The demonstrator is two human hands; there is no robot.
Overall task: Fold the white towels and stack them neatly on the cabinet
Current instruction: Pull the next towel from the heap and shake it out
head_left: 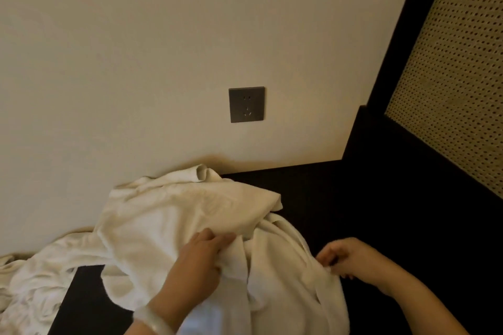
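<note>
Room: plain cream wall across the upper left and centre of the frame, with a dark grey socket at mid-frame; black frame and perforated woven panel filling the upper right.
Surface: near-black cabinet top, running from the lower centre to the right edge, butted against the wall at the back.
Towel: white towel crumpled and unfolded on the cabinet, lower centre of the frame, heaped against the wall and draping toward the bottom edge.
Lower left corner: more white cloth, rumpled, past the cabinet's left edge; joined to the towel or separate, cannot tell.
Left side: left hand at lower centre, on top of the towel; fingers curled into a bunched fold, gripping it.
Right side: right hand at lower right, over the dark top; fingers and thumb closed in a pinch on a small bit of the towel's edge.
Towel against fingers: stretched between the two hands, bulk lying above and left of the left fingers, right edge ending at the right fingers.
Wrist: pale bangle on the left wrist, at the bottom edge.
</note>
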